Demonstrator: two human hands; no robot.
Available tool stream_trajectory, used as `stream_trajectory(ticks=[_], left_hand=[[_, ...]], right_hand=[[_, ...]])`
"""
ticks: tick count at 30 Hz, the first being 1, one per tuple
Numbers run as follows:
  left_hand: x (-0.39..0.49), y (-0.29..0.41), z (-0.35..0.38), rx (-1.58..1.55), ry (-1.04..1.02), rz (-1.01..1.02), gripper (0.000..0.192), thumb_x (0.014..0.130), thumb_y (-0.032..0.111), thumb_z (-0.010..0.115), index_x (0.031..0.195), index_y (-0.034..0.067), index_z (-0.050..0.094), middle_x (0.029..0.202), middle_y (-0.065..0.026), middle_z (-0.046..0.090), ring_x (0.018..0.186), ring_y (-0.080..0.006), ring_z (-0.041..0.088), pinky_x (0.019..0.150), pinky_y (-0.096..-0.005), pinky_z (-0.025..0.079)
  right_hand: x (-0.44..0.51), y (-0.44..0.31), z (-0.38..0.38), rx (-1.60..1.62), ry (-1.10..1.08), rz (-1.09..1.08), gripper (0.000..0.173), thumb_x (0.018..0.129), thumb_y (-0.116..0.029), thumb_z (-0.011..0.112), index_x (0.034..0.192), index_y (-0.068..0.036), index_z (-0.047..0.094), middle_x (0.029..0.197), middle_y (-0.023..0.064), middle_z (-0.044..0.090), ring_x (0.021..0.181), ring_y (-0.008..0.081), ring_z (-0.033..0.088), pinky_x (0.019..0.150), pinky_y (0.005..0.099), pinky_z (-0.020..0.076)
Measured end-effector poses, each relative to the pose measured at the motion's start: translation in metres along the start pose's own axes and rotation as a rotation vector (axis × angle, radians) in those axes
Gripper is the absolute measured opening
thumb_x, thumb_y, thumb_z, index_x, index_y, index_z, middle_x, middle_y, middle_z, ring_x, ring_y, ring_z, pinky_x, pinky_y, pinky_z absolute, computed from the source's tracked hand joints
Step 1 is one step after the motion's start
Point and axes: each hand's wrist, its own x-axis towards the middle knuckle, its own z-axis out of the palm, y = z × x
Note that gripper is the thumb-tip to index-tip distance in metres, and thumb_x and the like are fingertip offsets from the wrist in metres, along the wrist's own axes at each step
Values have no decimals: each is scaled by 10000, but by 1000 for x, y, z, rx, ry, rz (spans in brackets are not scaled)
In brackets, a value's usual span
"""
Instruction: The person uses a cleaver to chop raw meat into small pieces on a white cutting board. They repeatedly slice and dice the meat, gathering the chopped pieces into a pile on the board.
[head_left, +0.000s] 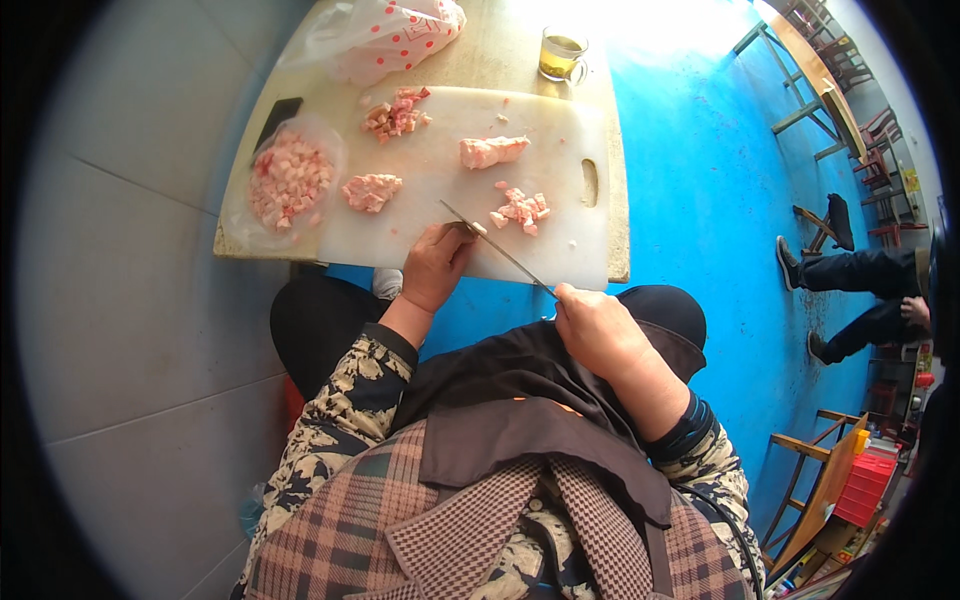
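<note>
My right hand (600, 326) grips the handle of a knife (517, 262), whose thin blade slants up and left over the front of a white plastic cutting board (420, 247). Close against the blade, my left hand (439, 262) has its fingers bunched on a small piece of meat, mostly hidden by fingers and blade. A pale bit of meat (481, 227) lies just right of the blade. Beyond it are a heap of diced meat (521, 210) and a pale meat strip (495, 151). Farther left lie a meat chunk (371, 192) and darker cut pieces (396, 115).
A clear plastic bag of diced meat (292, 180) sits left of the board, beside a dark flat object (279, 120). At the table's far side are a red-dotted plastic bag (397, 34) and a glass mug of yellowish liquid (562, 56). A person's legs (862, 271) show at right.
</note>
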Motion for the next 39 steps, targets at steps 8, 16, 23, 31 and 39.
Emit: stream_trajectory(ticks=[8,16,23,31,39], left_hand=[[-1,-9,3,-22,-9,49,141,839,62,756,968,83,702,955,-110,707,888,-330,682,765,-424,558],[-6,1,-3,-97,9,-65,113,851,73,748,949,97,696,968,-60,717,923,-290,690,769,-387,573],[-6,-5,0,-11,28,23,101,846,69,745,929,98,695,952,-41,717,904,-285,685,768,-395,570],[-11,-9,0,0,-11,1,146,817,43,756,944,86,698,956,-89,701,882,-322,672,747,-419,552],[-6,-8,-5,2,-63,-19,108,866,78,730,963,69,684,965,-117,700,889,-334,672,775,-427,551]], right_hand=[[65,-9,34,23,-23,53,62,929,-79,568,915,-19,568,779,281,664,793,492,664,709,576,532],[31,19,14,78,24,30,102,917,-110,599,917,-9,616,819,263,682,800,474,670,727,554,536],[-11,9,-1,46,72,11,93,929,-98,608,919,-7,626,729,249,654,710,449,671,630,519,533],[40,-8,31,57,-15,-1,126,859,-24,571,976,10,599,793,276,675,773,474,677,710,550,542],[61,-6,34,74,14,-36,138,897,-81,580,955,17,658,801,275,683,785,458,681,736,539,546]])
